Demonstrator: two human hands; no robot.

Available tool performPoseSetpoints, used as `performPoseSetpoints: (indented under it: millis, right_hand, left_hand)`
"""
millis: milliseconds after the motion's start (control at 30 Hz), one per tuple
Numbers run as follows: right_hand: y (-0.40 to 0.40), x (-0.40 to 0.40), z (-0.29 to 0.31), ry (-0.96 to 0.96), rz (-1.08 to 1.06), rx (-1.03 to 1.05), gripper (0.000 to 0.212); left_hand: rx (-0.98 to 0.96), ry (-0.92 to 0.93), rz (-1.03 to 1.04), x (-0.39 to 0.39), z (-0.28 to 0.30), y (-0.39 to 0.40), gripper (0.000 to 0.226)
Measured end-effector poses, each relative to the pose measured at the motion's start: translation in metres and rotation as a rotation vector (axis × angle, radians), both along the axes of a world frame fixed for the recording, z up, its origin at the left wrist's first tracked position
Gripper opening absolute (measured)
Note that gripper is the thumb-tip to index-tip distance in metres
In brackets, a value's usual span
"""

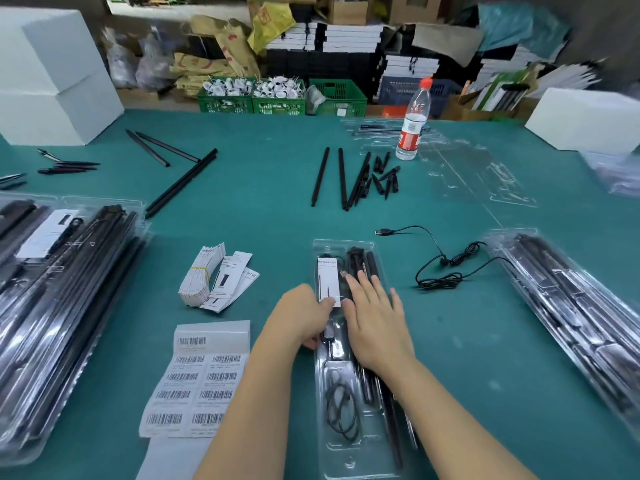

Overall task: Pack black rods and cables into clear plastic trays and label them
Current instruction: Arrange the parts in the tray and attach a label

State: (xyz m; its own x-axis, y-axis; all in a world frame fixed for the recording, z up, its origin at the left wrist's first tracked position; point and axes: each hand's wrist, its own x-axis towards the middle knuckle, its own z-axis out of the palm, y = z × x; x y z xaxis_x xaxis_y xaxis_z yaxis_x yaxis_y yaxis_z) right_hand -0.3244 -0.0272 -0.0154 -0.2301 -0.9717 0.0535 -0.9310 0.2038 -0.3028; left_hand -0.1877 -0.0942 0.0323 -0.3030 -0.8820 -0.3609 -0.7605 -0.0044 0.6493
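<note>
A long clear plastic tray [349, 455] lies lengthwise in front of me, holding black rods [367, 261], a coiled black cable [341, 410] and a white paper card [328, 275]. My left hand [304, 317] pinches the tray's left edge and the lower end of the card. Flat on top of the rods rests my right hand [375, 317], fingers spread. Loose black rods and short black tips [360, 178] lie farther back. Right of the tray, a loose black USB cable [446, 261] sits on the green table.
Stacks of filled trays lie at left [65, 306] and right [571, 313]. A bundle of white cards [211, 275] and barcode label sheets [197, 382] sit left of the tray. A water bottle [414, 123], empty clear trays [478, 168] and white boxes [52, 77] stand farther back.
</note>
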Motion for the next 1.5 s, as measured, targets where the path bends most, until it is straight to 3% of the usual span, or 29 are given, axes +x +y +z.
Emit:
performPoseSetpoints:
  millis: [200, 533, 700, 867, 1300, 1500]
  right_hand:
    - [0.002, 0.001, 0.004, -0.067, -0.058, -0.067, 0.051]
    - [0.007, 0.001, 0.012, -0.199, -0.110, -0.179, 0.043]
    - [0.006, 0.003, 0.017, -0.265, -0.122, -0.241, 0.038]
    - [0.003, -0.010, 0.025, -0.345, -0.131, -0.190, 0.038]
    - [0.020, -0.013, 0.012, -0.317, -0.114, -0.053, 0.052]
    - [0.022, -0.012, 0.012, -0.293, -0.148, -0.121, 0.050]
  left_hand:
    - [0.015, 0.060, 0.034, -0.001, -0.009, 0.002, 0.048]
    - [0.344, 0.361, -0.065, 0.003, 0.002, -0.002, 0.022]
    - [0.529, 0.559, 0.003, 0.012, -0.007, 0.001, 0.016]
    - [0.523, 0.597, 0.076, 0.007, -0.009, 0.000, 0.013]
    - [0.610, 0.637, 0.128, 0.008, -0.012, -0.004, 0.012]
    - [0.594, 0.638, 0.122, 0.009, -0.013, -0.005, 0.018]
